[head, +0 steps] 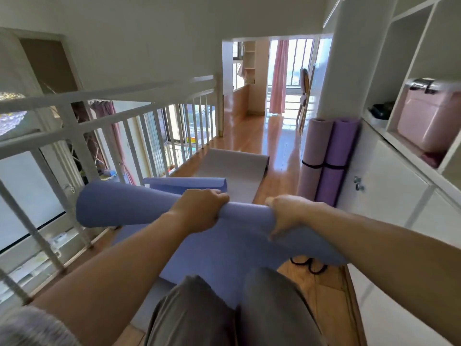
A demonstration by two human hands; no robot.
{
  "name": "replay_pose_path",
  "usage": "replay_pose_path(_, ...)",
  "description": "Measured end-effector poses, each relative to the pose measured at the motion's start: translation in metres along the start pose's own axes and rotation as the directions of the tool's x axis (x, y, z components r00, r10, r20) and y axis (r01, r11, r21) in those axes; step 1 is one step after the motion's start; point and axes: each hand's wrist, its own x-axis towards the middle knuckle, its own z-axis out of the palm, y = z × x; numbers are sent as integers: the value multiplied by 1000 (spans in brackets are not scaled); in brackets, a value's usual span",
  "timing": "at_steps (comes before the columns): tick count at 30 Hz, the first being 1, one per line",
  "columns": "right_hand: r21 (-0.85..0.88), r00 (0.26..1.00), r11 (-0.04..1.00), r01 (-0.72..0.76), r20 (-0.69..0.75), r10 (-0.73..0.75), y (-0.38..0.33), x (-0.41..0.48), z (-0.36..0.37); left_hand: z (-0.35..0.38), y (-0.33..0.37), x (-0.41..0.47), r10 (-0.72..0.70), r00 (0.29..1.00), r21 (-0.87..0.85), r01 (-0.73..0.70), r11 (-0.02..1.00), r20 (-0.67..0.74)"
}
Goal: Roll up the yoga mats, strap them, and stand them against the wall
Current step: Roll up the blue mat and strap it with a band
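Observation:
I hold a blue yoga mat (119, 206) lifted off the floor, its near end hanging down in front of my legs and its far end curled. My left hand (202, 211) grips the mat's raised fold near the middle. My right hand (287, 216) pinches the same fold a little to the right. A grey mat (234, 168) lies flat on the wooden floor beyond. Two rolled mats stand against the white cabinet wall at right, a pink one (314, 158) and a purple one (339, 158), each with a black strap around it. A black strap (309, 265) lies on the floor under my right arm.
A white railing (104, 121) runs along the left edge of the loft floor. White cabinets and open shelves (399, 171) line the right side, with a pink box (431, 116) on a shelf. The wooden floor continues ahead toward a window with pink curtains.

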Motion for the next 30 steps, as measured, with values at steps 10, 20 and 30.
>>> replay_pose_path(10, 118, 812, 972, -202, 575, 99, -2, 2, -9, -59, 11, 19, -55, 463, -152, 398, 905, 885)
replay_pose_path(20, 177, 992, 978, 107, 40, -116, -16, 5, 17, -25, 6, -19, -67, 900, -197, 167, 966, 431)
replay_pose_path(30, 7, 970, 999, 51, -237, -48, -21, 54, -3, -22, -48, -17, -320, 929, -97, 342, 935, 188)
